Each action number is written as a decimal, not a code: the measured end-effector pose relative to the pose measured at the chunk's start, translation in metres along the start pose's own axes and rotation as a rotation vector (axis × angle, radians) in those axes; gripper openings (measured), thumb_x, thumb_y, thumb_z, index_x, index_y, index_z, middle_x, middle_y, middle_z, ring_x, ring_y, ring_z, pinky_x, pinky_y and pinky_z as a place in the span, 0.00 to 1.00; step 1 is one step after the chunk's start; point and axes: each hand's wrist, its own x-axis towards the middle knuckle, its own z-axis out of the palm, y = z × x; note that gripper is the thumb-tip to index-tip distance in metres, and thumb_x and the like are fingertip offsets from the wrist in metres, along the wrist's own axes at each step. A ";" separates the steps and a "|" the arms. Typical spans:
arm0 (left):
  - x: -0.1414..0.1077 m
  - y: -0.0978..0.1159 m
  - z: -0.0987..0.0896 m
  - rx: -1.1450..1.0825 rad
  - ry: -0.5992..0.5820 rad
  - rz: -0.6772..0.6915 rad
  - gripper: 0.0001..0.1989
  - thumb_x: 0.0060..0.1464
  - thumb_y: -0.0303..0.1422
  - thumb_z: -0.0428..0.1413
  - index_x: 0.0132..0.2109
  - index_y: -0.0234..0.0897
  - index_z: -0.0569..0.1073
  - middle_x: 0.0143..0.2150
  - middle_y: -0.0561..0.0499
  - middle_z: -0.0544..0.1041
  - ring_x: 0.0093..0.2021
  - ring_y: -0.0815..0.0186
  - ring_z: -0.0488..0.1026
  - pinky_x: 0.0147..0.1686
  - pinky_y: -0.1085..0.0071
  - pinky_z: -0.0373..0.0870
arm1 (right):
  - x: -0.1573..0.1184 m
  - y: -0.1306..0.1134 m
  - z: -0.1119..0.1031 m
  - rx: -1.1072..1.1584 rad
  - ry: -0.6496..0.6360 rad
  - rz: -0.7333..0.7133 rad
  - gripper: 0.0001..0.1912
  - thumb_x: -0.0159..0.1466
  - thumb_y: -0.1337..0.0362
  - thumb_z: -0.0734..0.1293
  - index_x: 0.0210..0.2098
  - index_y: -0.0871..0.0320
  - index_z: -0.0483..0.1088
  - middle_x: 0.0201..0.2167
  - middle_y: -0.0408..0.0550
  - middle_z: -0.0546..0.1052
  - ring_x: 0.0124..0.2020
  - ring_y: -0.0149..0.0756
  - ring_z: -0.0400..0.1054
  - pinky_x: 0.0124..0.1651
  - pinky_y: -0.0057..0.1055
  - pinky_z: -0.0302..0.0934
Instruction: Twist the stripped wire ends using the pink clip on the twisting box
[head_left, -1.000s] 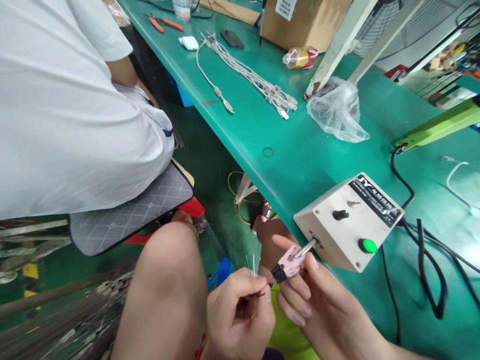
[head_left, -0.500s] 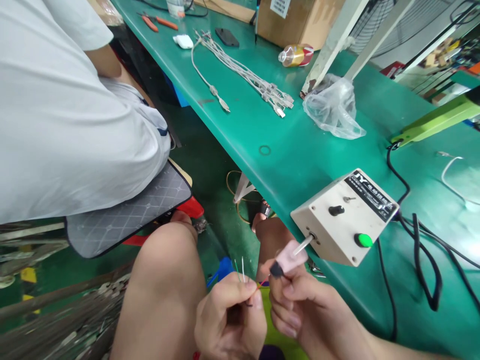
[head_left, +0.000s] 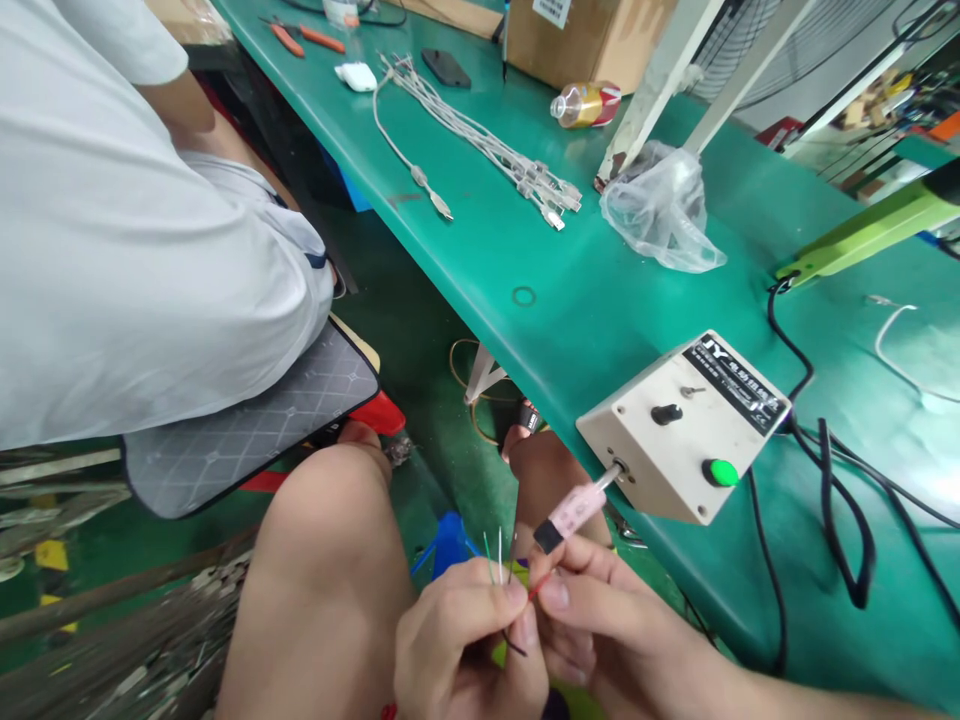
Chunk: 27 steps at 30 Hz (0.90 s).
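Observation:
My left hand (head_left: 469, 635) is closed in a pinch on several thin wires. A green wire (head_left: 489, 555) and a white wire (head_left: 500, 548) stick up from its fingertips, while a dark wire (head_left: 514, 646) curls out below. The red wire (head_left: 538, 588) runs across to my right hand (head_left: 607, 615), whose thumb and finger pinch it. Just above those fingers is a pink cylindrical piece (head_left: 579, 508) with a black end, fixed on the metal shaft of a beige control box (head_left: 637, 435). The box carries a black knob and a green button (head_left: 721, 473).
The box sits at the edge of the green table (head_left: 465, 270). Farther back lie white USB cables (head_left: 487, 145), pliers (head_left: 319, 40), a plastic bottle (head_left: 586, 104) and a plastic bag (head_left: 667, 215). Black cords (head_left: 825, 510) loop at right. A seated person (head_left: 150, 250) is at left.
My right hand has come away from the pink piece's black end and closed on the red wire beside my left hand. The pink piece, blurred before, now looks sharper.

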 end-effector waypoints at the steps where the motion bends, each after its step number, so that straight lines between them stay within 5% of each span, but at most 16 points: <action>1: 0.001 0.001 0.001 0.009 0.008 0.002 0.16 0.52 0.13 0.56 0.43 0.35 0.76 0.30 0.55 0.77 0.26 0.71 0.78 0.27 0.77 0.81 | -0.001 -0.001 0.001 -0.013 0.010 0.013 0.17 0.52 0.56 0.87 0.32 0.56 0.81 0.20 0.37 0.67 0.22 0.27 0.49 0.29 0.29 0.45; 10: 0.000 0.002 0.001 0.003 0.036 -0.022 0.16 0.55 0.13 0.56 0.46 0.34 0.76 0.30 0.56 0.75 0.26 0.71 0.78 0.25 0.77 0.77 | -0.007 -0.009 0.004 -0.027 0.034 -0.016 0.18 0.56 0.49 0.82 0.26 0.52 0.75 0.23 0.40 0.62 0.27 0.37 0.48 0.36 0.37 0.49; 19: 0.002 0.000 -0.002 0.043 -0.042 -0.009 0.15 0.54 0.14 0.57 0.43 0.36 0.76 0.29 0.55 0.78 0.25 0.70 0.79 0.29 0.76 0.81 | -0.002 -0.005 0.000 -0.062 0.031 0.041 0.16 0.48 0.53 0.87 0.27 0.53 0.83 0.17 0.38 0.65 0.21 0.30 0.50 0.30 0.32 0.42; 27: 0.008 0.006 -0.002 0.056 -0.075 0.001 0.16 0.52 0.14 0.56 0.43 0.38 0.76 0.28 0.57 0.80 0.25 0.69 0.80 0.29 0.76 0.82 | 0.005 0.004 -0.010 0.010 -0.030 0.013 0.14 0.50 0.56 0.86 0.28 0.55 0.82 0.18 0.39 0.70 0.19 0.27 0.54 0.26 0.27 0.46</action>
